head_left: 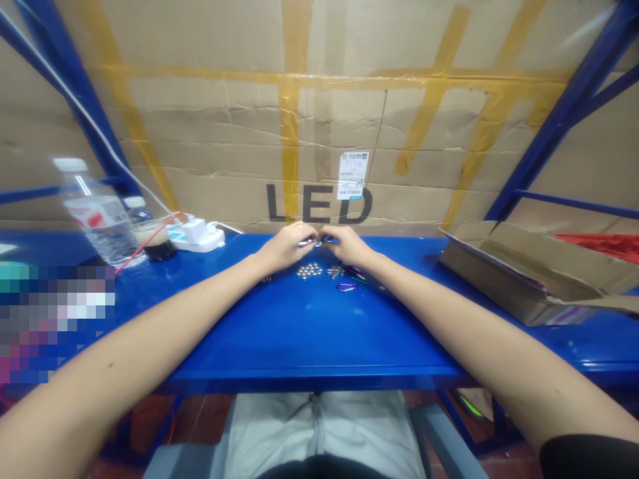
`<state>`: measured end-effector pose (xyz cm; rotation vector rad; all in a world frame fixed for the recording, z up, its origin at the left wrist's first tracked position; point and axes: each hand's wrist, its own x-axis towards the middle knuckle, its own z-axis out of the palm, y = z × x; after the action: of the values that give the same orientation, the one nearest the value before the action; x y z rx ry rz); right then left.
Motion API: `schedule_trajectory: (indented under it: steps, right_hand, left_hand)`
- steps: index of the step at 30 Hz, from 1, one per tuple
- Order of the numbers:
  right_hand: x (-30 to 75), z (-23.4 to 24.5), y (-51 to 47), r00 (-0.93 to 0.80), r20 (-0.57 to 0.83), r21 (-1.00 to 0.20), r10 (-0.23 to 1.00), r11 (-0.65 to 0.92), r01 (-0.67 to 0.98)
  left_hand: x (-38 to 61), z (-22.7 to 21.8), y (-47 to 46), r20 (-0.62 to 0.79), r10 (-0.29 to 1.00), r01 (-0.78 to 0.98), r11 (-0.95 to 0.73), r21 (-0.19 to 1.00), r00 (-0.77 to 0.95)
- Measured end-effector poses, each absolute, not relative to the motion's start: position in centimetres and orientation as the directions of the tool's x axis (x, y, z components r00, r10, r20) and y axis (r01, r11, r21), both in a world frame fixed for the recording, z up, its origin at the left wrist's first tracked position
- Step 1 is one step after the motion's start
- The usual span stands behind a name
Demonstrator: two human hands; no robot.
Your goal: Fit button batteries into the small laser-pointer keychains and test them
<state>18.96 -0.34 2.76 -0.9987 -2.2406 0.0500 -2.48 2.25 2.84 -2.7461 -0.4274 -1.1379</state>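
At the far side of the blue table point(299, 332), my left hand point(289, 246) and my right hand point(348, 243) meet fingertip to fingertip. Both are closed in a pinch around a small shiny metal piece point(318, 244), mostly hidden by the fingers; its exact kind is unclear. Just below them lies a cluster of small round metal pieces point(309, 270). A second group of small silvery parts point(335, 271) sits to its right. A purple carabiner point(347, 287) rests nearer to me, with darker and green carabiners point(357, 274) beside my right wrist. More small metal parts point(267, 279) show by my left forearm.
An open cardboard box point(524, 286) stands on the right. To the left are a water bottle point(94, 213), a smaller bottle with dark liquid point(160, 249) and a white power strip point(200, 239) with cables. A taped cardboard sheet point(224, 146) walls off the back, between blue frame posts point(554, 133).
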Motion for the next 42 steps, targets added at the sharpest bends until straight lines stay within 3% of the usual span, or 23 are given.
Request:
schedule_trajectory:
  steps: [5, 12, 17, 20, 26, 31, 36, 42]
  right_hand:
    - [19.4, 3.0, -0.2, -0.595, 0.55, -0.019, 0.586, 0.721, 0.692]
    - [19.5, 2.9, -0.3, -0.626, 0.426, 0.128, 0.653, 0.641, 0.756]
    - [19.7, 2.5, -0.2, -0.645, 0.323, 0.119, 0.693, 0.646, 0.754]
    - [19.7, 2.7, -0.3, -0.653, 0.333, 0.152, 0.68, 0.645, 0.749]
    - [19.2, 3.8, -0.5, -0.722, 0.335, 0.355, 0.606, 0.628, 0.692]
    - [19.7, 4.1, -0.2, -0.613, 0.346, 0.339, 0.71, 0.515, 0.787]
    - [21.3, 3.8, 0.2, -0.376, 0.383, 0.17, 0.844, 0.335, 0.927]
    - [21.3, 3.2, 0.5, -0.398, 0.377, 0.096, 0.836, 0.392, 0.915]
  left_hand:
    - [-2.5, 2.5, 2.4, 0.664, 0.26, 0.367, -0.93, -0.024, 0.701]
    - [-2.9, 1.9, 3.6, 0.501, 0.467, 0.538, -0.843, 0.004, 0.729]
    - [-3.7, 2.0, 4.2, 0.356, 0.549, 0.529, -0.833, 0.161, 0.756]
    - [-3.7, 2.0, 4.1, 0.361, 0.558, 0.528, -0.828, 0.188, 0.747]
    - [-2.8, 1.3, 3.8, 0.46, 0.493, 0.507, -0.856, 0.103, 0.738]
    - [-1.5, 1.9, 3.4, 0.394, 0.527, 0.518, -0.844, 0.138, 0.753]
    - [0.0, 2.3, 3.1, 0.318, 0.5, 0.472, -0.866, 0.167, 0.806]
    - [-0.1, 2.3, 3.2, 0.336, 0.533, 0.466, -0.845, 0.262, 0.777]
